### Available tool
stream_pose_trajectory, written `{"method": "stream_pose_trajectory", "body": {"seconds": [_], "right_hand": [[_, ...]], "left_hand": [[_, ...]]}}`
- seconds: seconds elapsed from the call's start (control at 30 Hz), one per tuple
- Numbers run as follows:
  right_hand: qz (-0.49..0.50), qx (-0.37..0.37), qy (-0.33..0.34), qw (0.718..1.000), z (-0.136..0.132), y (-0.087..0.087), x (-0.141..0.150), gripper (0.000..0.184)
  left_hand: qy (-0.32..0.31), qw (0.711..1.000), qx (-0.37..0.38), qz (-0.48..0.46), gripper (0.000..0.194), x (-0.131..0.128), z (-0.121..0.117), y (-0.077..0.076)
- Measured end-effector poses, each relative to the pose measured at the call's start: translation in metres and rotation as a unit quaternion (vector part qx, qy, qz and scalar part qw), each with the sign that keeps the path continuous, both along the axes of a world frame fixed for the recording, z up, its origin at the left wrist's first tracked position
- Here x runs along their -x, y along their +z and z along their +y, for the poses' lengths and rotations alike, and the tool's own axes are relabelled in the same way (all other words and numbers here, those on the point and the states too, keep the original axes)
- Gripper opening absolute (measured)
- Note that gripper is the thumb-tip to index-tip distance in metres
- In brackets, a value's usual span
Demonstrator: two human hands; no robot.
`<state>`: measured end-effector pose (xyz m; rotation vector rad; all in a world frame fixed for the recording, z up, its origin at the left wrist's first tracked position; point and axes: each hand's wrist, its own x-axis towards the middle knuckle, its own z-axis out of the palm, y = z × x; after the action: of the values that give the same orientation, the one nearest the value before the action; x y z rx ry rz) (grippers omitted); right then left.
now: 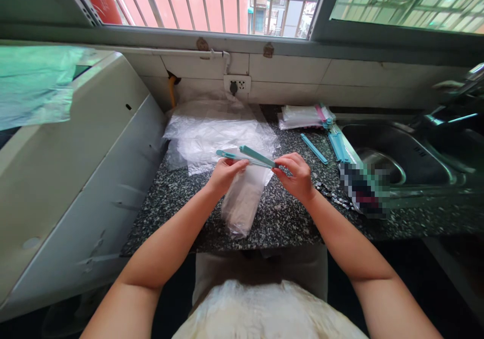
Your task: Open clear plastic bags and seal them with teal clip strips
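Centrally, the teal clip [258, 156]: two long arms spread in a narrow V above the speckled bench [170, 184], joined end pointing right, held in both hands.
Left hand [227, 172]: at the teal clip's left end, grip pinching the lower arm between thumb and fingers; whether it also pinches plastic, I cannot tell.
Right hand [297, 174]: at the teal clip's joined end, grip closed on it with thumb and fingertips.
Narrow clear bag [244, 203]: directly below the teal clip, stretching toward the person's body, its top reaching the clip; whether it lies between the arms is unclear.
Clear plastic heap [223, 130]: crumpled and shiny, just beyond the teal clip.
Loose clip [314, 149]: also teal, lying to the right of the held one.
Clear bag stack [300, 116]: beyond the teal clip and to its right, a pink strip near one end.
Clip bunch [338, 146]: farther right of the teal clip, beside the metal sink [434, 165].
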<state>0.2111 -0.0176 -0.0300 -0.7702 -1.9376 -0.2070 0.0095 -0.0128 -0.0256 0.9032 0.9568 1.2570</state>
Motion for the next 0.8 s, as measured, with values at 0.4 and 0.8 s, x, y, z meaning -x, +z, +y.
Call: {"method": "stream_pose_trajectory", "body": {"seconds": [0.4,0.8], "right_hand": [[-0.012,0.007,-0.003,1.000,-0.0007,-0.0014,0.0013,0.006],[-0.030,0.022,-0.012,0.999,0.0000,-0.0041,0.0009,0.007]], "left_hand": [[-0.013,0.999,-0.013,0.027,0.031,0.0005,-0.0021,0.0017],[-0.009,0.998,-0.037,0.059,0.037,0.0000,-0.0019,0.0033]]}}
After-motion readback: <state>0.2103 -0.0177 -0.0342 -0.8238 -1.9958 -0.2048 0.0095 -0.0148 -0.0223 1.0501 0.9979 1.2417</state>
